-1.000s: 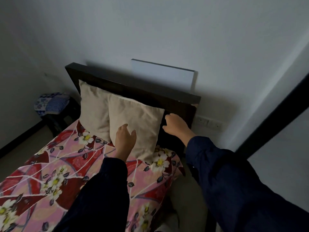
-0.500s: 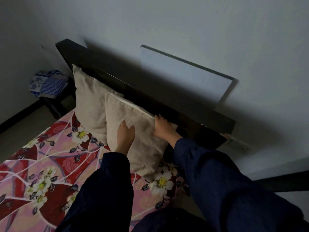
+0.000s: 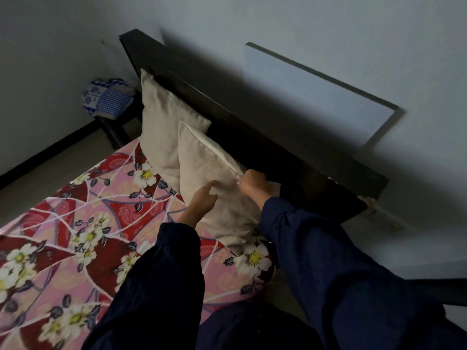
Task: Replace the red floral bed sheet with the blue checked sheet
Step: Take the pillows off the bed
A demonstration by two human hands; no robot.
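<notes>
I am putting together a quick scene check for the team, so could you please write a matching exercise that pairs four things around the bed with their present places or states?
Things
1. near pillow
2. far pillow
3. blue sheet
4. red sheet

States
A. folded on the stool
B. spread flat, with pillows standing on it
C. gripped at its top edge by the right hand
D. leaning on the headboard, no hand on it

Pairs: 1-C; 2-D; 3-A; 4-B
</notes>
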